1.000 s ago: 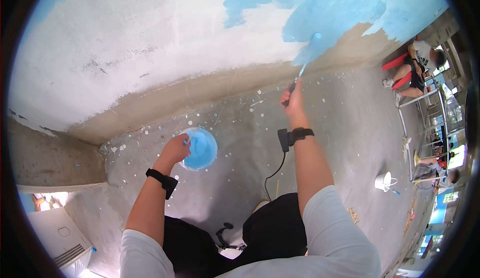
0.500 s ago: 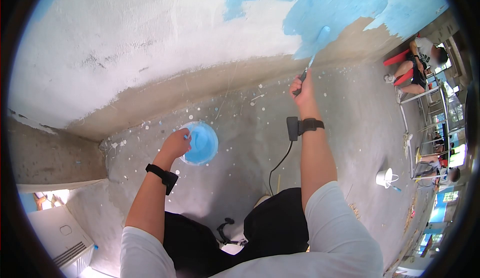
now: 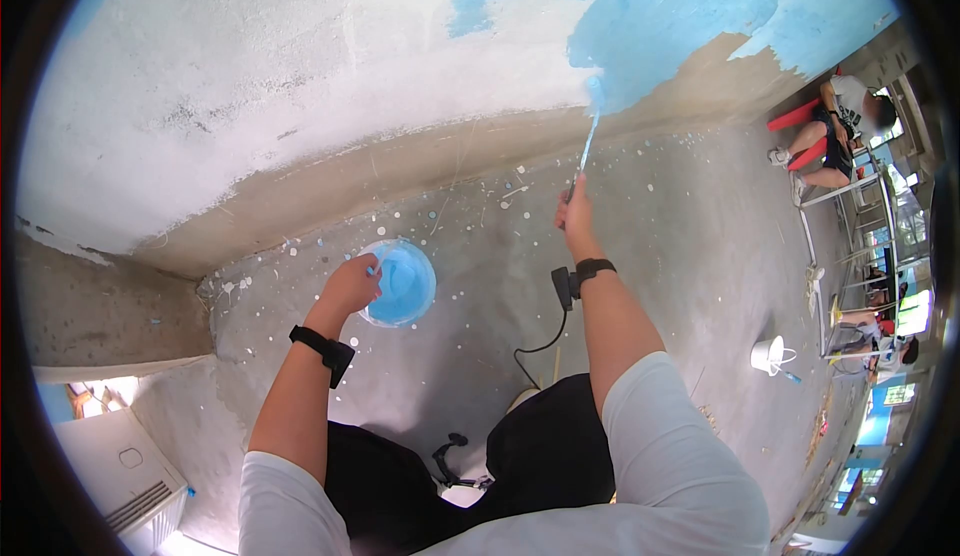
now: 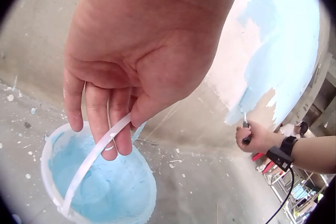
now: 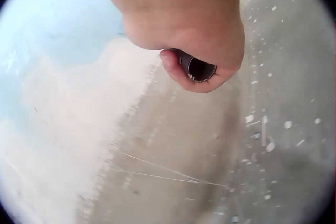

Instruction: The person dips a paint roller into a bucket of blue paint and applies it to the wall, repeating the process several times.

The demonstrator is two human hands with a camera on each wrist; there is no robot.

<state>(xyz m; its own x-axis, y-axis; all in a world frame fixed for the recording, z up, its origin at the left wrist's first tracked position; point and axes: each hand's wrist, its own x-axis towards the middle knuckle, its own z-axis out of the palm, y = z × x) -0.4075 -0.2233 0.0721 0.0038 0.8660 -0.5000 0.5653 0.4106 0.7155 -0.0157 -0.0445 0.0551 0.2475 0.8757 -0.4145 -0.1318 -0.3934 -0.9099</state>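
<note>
In the head view my left hand (image 3: pixel 350 286) holds the white handle (image 4: pixel 86 169) of a paint bucket (image 3: pixel 433 291). Light blue paint coats the inside of this bucket, and the left wrist view shows my fingers hooked round the handle above its rim. My right hand (image 3: pixel 576 214) grips a small paint roller (image 3: pixel 596 91) by its dark grip (image 5: pixel 202 70), fingers wrapped round it. The roller head lies against the lower edge of the blue patch on the wall (image 3: pixel 400 66), where blue meets white and bare plaster.
Paint spots dot the grey floor (image 3: pixel 480 286). A white pail (image 3: pixel 768 355) stands to the right, near metal frames (image 3: pixel 850 193) and a person (image 3: pixel 838 126) on a red seat. At lower left is a white box-like unit (image 3: pixel 115 466) with vents. A cable hangs from my right wristband.
The roller went up and right on the wall, then came back down and left to the blue patch's lower edge. My left hand and the bucket have barely moved.
</note>
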